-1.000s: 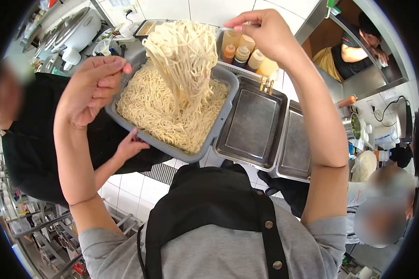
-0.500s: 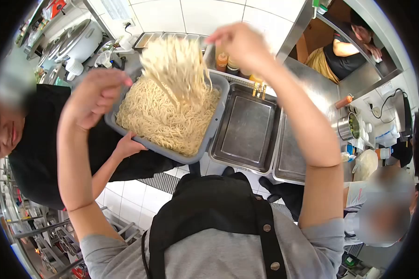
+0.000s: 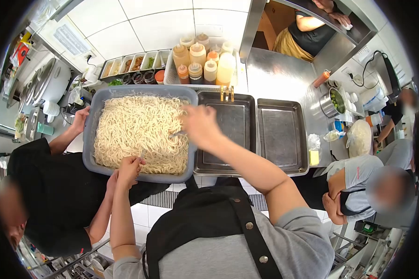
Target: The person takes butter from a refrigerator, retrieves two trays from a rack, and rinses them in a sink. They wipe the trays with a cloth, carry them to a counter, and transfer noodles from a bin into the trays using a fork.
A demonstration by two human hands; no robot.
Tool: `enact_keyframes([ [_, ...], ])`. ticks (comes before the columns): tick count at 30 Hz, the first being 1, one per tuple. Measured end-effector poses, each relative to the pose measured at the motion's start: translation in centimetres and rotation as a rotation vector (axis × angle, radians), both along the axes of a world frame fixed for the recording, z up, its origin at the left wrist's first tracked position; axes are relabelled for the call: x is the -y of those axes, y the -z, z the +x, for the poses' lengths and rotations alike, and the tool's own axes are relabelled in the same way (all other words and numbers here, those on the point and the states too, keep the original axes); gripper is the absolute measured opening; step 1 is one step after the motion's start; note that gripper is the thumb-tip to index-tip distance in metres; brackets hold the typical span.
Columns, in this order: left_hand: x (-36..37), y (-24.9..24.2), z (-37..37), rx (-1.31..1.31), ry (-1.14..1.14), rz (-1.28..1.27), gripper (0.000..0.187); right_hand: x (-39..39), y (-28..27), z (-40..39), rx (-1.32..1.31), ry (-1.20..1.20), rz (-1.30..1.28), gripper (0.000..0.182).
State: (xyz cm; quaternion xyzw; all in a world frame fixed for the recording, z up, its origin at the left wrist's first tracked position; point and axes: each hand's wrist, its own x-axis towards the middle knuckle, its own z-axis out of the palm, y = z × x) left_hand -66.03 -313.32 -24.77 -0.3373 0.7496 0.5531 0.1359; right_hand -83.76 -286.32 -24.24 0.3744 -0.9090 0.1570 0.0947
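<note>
From my end, I had the noodles heaped in the grey tub, left of centre in the frame. My right hand was over the tub's right side, blurred, its fingers bent down toward the noodles; a small grey piece of metal showed just beside them, but I could not tell whether they gripped it or how far open they were. My left hand was at the tub's lower rim, its fingers curled closed near the noodles; I could not tell whether they pinched anything. At the left of the frame, a person in black had one hand at the tub's left rim and the other near its lower rim. Right of the tub, two dark trays stood side by side, the nearer tray with gold clips on its upper rim, the farther tray on its right. Above them, at top centre, sauce bottles stood in a white basket on the desk.
</note>
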Motion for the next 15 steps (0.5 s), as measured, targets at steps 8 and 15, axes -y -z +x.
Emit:
enact_keyframes([
  [8, -1.2, -0.2, 0.1, -0.024, -0.03, -0.092, 0.027, -12.9, 9.7, -15.4, 1.415, 0.525, -1.008, 0.052],
  [15, -2.0, 2.3, 0.0, -0.142, 0.056, -0.274, 0.027, -10.2, 11.1, -16.3, 2.005, 0.222, -1.381, 0.025],
])
